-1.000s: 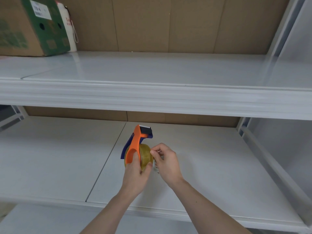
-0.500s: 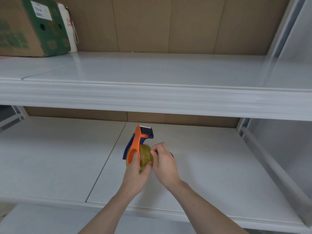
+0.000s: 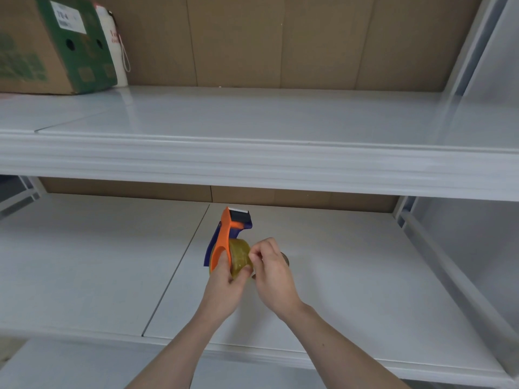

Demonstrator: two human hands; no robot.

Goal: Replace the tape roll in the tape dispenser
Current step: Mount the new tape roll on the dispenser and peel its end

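Fingers (image 3: 257, 255) pinch tape roll (image 3: 239, 255) (left hand (image 3: 224, 287) grips dispenser (image 3: 224, 237)).

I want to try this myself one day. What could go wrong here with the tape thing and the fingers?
The toothed blade on the tape dispenser is bare and could scratch a finger. The right hand pinches at the tape roll, so the tape might stick back. The left hand alone holds it, so it could slip.

Just white metal shelving here, upper shelf (image 3: 252, 116) and lower shelf (image 3: 84, 262), both glossy and catching soft light. Brown cardboard backing (image 3: 280, 40) behind it. Top left there's a green-printed cardboard box (image 3: 50, 46) with a white bottle (image 3: 116, 51) right beside it.
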